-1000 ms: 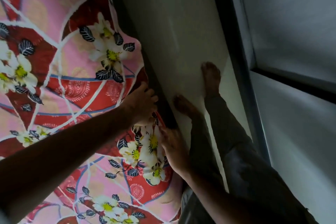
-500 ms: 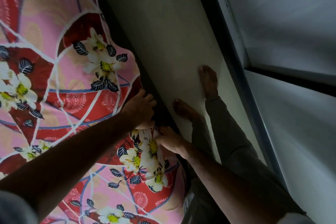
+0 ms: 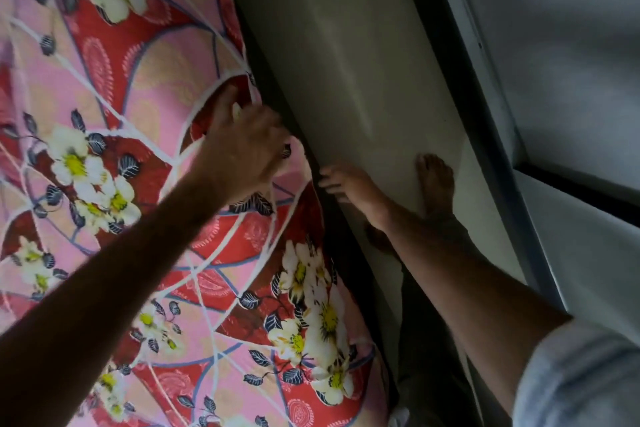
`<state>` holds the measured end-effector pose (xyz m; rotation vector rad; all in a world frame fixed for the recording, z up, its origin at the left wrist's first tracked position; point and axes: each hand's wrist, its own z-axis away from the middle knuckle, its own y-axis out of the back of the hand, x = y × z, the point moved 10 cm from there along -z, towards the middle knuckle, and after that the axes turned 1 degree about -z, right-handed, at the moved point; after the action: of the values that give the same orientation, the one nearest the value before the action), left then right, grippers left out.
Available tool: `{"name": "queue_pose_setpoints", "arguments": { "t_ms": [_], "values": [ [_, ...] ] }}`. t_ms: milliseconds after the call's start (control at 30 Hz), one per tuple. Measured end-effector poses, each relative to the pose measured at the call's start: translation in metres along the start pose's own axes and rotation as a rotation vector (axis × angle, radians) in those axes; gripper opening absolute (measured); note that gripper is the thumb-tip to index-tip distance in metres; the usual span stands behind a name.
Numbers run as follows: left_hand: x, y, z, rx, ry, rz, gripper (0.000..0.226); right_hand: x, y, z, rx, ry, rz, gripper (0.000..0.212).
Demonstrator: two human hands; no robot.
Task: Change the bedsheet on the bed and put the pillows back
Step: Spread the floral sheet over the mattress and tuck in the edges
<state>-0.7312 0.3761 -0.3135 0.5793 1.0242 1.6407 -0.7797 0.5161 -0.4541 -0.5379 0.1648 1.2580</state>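
Note:
The bedsheet (image 3: 145, 135), pink and red with white flowers, covers the bed across the left half of the view. My left hand (image 3: 242, 146) reaches over it to the bed's right edge, thumb spread, fingers curled round a fold of the sheet's edge. My right hand (image 3: 343, 182) is just right of it, at the dark gap along the bed's side (image 3: 346, 253). Its fingers point left and touch the sheet's edge there. No pillows are in view.
A pale floor strip (image 3: 346, 62) runs beside the bed, and my bare feet (image 3: 434, 184) stand on it. A dark frame (image 3: 467, 97) and grey panels (image 3: 571, 62) bound the strip on the right, so the standing room is narrow.
Both hands have moved further along the bed's edge. My right hand has left the sheet's flowered top and reached the side gap. My left hand has taken a new hold on the edge.

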Motion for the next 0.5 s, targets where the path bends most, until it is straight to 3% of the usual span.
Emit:
{"name": "queue_pose_setpoints", "arguments": {
  "t_ms": [133, 333, 400, 500],
  "values": [
    [-0.122, -0.001, 0.008, -0.043, 0.345, -0.004, 0.052, -0.089, -0.046, -0.031, -0.151, 0.055, -0.115, 0.042],
    [-0.137, -0.025, 0.001, -0.122, 0.342, 0.117, 0.065, -0.144, -0.063, -0.076, -0.231, 0.065, -0.128, 0.040],
    [-0.135, -0.024, 0.001, -0.081, 0.323, 0.140, 0.065, -0.145, -0.046, -0.089, -0.170, 0.060, -0.057, 0.040],
    [-0.137, -0.017, 0.002, 0.035, 0.253, 0.206, 0.062, -0.156, -0.025, -0.097, -0.038, 0.129, 0.165, 0.021]
  ]
}}
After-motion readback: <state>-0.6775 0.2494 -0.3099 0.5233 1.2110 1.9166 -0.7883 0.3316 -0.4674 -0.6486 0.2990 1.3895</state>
